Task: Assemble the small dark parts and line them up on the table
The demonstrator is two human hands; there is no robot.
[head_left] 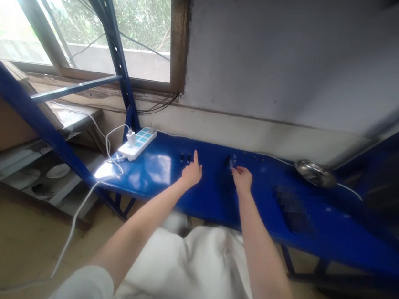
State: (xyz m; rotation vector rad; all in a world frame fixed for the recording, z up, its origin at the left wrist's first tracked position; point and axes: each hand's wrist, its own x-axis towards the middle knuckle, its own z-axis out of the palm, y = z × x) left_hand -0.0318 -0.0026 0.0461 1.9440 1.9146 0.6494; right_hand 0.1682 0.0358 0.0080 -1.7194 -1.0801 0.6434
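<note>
The left hand (192, 172), index finger extended, nears two dark studs (188, 158) on the blue surface (267, 215); the right hand (242, 178), fingers together, seems to touch a small object (232, 162).

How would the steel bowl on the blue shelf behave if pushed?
The steel bowl is probably light, its rim looking thin. Its smooth, curved outside may slide or rock on the glossy blue shelf. Being metal, it likely won't break.
</note>
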